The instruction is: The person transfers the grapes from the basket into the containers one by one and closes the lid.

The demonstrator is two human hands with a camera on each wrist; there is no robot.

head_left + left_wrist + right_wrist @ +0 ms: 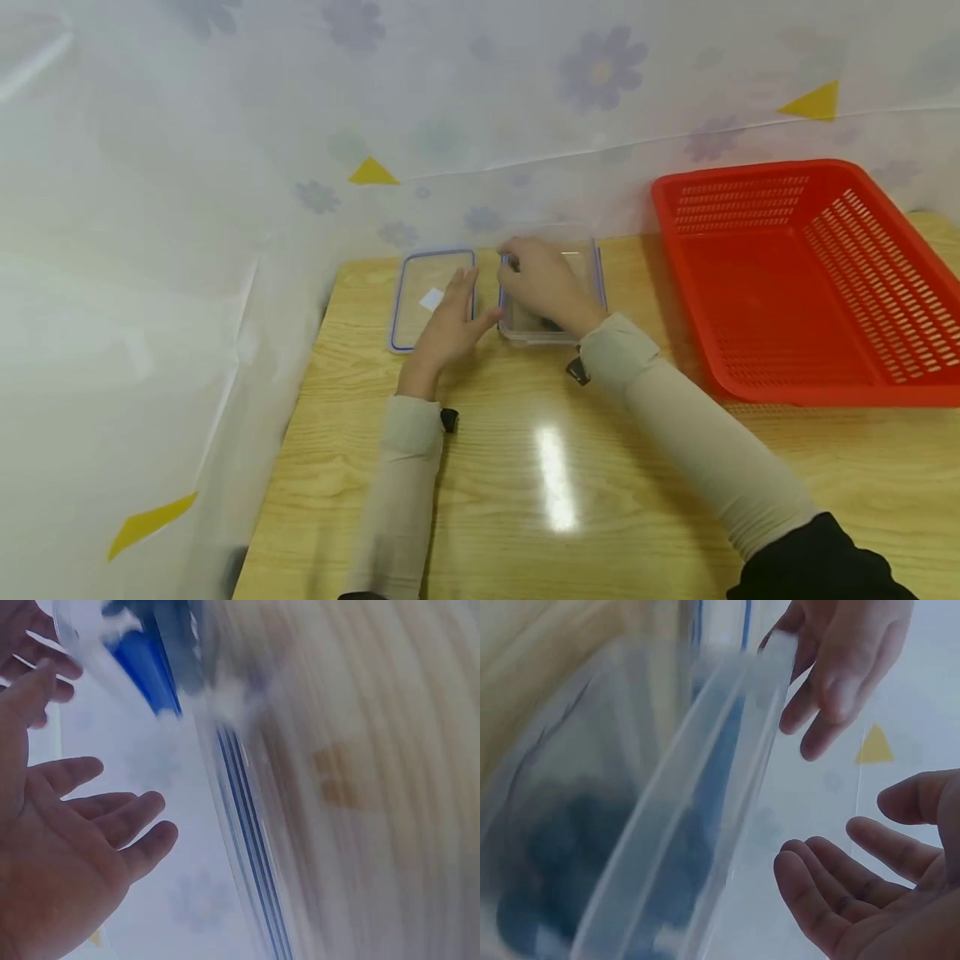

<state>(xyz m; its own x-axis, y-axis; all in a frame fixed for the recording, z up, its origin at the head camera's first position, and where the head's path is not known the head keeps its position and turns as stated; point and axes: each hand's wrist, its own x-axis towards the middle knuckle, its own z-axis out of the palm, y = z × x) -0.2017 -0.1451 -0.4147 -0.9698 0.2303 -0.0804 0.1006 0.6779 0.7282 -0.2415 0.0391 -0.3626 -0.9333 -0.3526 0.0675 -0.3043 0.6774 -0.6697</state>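
A clear plastic food container [517, 321] with blue edging stands near the back of the table, dark bluish rounded things [585, 862] showing blurred through its wall. Its top is partly covered from the head camera by my right hand [546, 282], which hovers above it. In the right wrist view that hand's fingers [817, 881] bend loosely with nothing visible between them. My left hand [450, 321] is left of the container, fingers spread and palm bare in the left wrist view. Below it lies a clear lid [416, 325] with a blue seal and a small white label [432, 300].
At the right stands a red plastic basket [765, 308] with slotted sides. The wood-grain table [495, 483] meets a flower-patterned white sheet [465, 100] behind the container and along the left. Yellow triangles [372, 172] mark the sheet.
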